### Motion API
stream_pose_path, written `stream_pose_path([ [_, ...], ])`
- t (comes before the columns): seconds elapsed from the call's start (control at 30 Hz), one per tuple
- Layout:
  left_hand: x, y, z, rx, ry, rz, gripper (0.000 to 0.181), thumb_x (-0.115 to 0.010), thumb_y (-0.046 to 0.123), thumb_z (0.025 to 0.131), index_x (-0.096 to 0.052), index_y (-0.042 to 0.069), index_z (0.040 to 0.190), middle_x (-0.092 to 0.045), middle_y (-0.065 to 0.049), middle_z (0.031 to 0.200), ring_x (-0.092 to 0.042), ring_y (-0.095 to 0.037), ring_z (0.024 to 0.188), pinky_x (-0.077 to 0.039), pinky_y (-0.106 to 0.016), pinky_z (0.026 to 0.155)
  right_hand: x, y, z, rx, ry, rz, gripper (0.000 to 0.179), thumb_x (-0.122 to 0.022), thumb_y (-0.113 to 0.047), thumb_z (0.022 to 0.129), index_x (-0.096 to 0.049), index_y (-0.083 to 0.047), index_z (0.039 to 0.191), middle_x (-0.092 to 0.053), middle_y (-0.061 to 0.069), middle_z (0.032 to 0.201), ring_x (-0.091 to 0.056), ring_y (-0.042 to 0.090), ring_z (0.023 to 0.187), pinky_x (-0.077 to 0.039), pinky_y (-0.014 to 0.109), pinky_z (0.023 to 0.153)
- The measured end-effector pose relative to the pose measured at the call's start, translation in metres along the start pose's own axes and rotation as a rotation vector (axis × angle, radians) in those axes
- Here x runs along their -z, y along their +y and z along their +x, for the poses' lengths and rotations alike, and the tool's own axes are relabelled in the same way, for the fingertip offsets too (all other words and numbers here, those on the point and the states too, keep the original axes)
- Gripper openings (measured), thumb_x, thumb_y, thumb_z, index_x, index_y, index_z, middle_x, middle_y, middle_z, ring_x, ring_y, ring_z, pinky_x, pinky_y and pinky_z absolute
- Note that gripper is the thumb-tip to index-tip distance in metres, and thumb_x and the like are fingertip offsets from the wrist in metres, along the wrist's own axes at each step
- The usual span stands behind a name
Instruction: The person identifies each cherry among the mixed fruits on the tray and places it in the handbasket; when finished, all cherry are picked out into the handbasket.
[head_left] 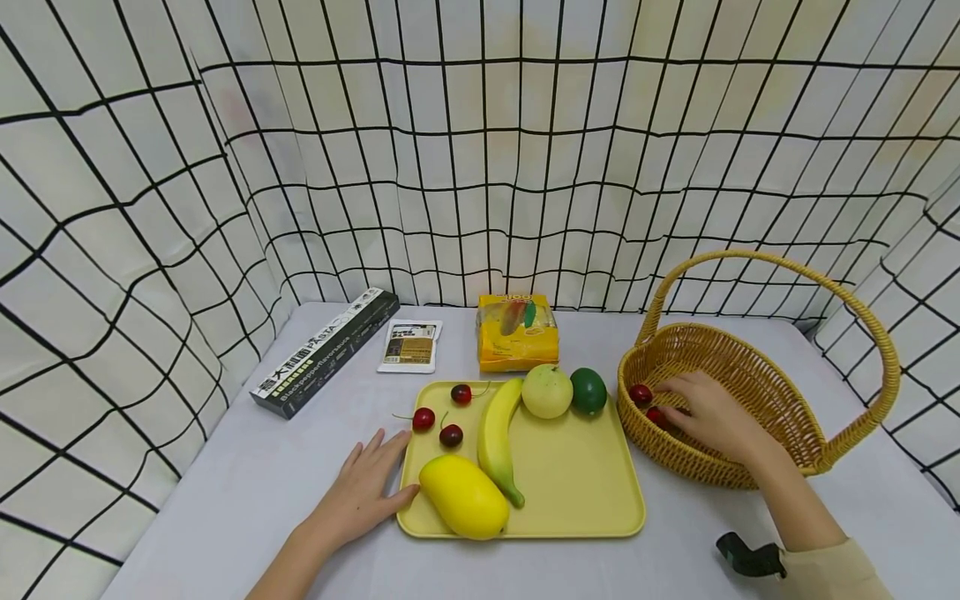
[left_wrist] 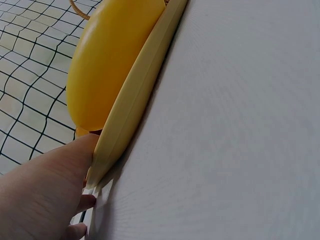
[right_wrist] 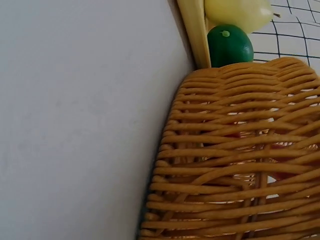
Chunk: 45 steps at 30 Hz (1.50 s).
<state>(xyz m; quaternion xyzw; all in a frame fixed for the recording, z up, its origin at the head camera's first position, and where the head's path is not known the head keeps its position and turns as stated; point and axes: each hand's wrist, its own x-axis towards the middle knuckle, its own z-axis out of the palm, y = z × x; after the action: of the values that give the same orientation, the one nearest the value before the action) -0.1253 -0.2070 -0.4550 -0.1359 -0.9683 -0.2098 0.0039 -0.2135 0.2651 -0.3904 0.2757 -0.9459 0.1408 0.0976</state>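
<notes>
My left hand (head_left: 367,483) lies at the left edge of a yellow tray (head_left: 573,492), fingers spread and thumb at the rim, beside a yellow mango (head_left: 465,497). In the left wrist view the thumb meets the tray's corner. The tray also bears a banana (head_left: 497,437), a pale green round fruit (head_left: 547,391), a dark green lime-like fruit (head_left: 588,391) and three cherries (head_left: 451,435). My right hand (head_left: 708,414) reaches into a wicker basket (head_left: 780,392), thumb and fingers apart, close to two red cherries (head_left: 640,395). In the right wrist view the basket wall hides this hand.
Behind the tray stands a yellow packet (head_left: 519,333) with a mango picture. A small sachet (head_left: 410,346) and a long black pasta box (head_left: 326,354) lie at the back left. The basket's tall handle (head_left: 765,258) arches over its opening. Grid-patterned cloth walls surround the white table.
</notes>
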Motion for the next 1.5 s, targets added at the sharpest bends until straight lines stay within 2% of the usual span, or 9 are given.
stream_pose_path([
  [0.27,0.000,0.000,0.000,-0.005,-0.001,0.002,0.074,-0.062,0.042,0.082,-0.035,0.007,0.141,-0.039,-0.010,0.141,-0.022,-0.036,0.134,-0.011,-0.057,0.106,0.005,-0.012,0.005,0.074,0.168,-0.045,0.025,-0.070,-0.010,0.078,-0.065,-0.005,0.103,-0.064,0.009,0.096,-0.055,0.027,0.092,-0.048,0.045,0.076],
  [0.5,0.001,0.001,0.002,-0.013,0.003,0.002,0.073,-0.062,0.043,0.083,-0.035,0.007,0.141,-0.039,-0.010,0.141,-0.022,-0.036,0.134,-0.011,-0.057,0.106,0.007,-0.030,0.010,0.073,0.253,-0.052,0.029,-0.070,-0.007,0.076,-0.064,-0.006,0.105,-0.063,0.009,0.097,-0.054,0.029,0.095,-0.046,0.047,0.078],
  [0.73,0.001,0.002,0.003,-0.014,-0.006,0.006,0.073,-0.061,0.044,0.083,-0.036,0.008,0.141,-0.039,-0.010,0.141,-0.022,-0.036,0.134,-0.011,-0.057,0.106,0.005,-0.047,0.019,0.169,0.327,-0.066,0.027,-0.070,-0.007,0.075,-0.065,-0.005,0.101,-0.062,0.009,0.095,-0.054,0.026,0.091,-0.046,0.043,0.074],
  [1.13,0.001,0.002,0.002,-0.025,0.014,-0.003,0.073,-0.062,0.042,0.083,-0.036,0.007,0.140,-0.040,-0.011,0.141,-0.023,-0.036,0.134,-0.011,-0.057,0.106,-0.005,-0.070,0.031,0.267,0.295,-0.070,0.031,-0.070,-0.009,0.075,-0.064,-0.008,0.105,-0.060,0.008,0.100,-0.054,0.026,0.093,-0.044,0.042,0.073],
  [1.5,0.001,0.002,0.001,-0.007,-0.007,-0.007,0.074,-0.061,0.043,0.083,-0.033,0.008,0.142,-0.037,-0.010,0.143,-0.020,-0.035,0.135,-0.009,-0.057,0.107,-0.023,-0.089,0.043,0.403,0.301,-0.091,0.033,-0.075,-0.011,0.072,-0.064,-0.008,0.103,-0.059,0.007,0.097,-0.054,0.025,0.091,-0.047,0.040,0.072],
])
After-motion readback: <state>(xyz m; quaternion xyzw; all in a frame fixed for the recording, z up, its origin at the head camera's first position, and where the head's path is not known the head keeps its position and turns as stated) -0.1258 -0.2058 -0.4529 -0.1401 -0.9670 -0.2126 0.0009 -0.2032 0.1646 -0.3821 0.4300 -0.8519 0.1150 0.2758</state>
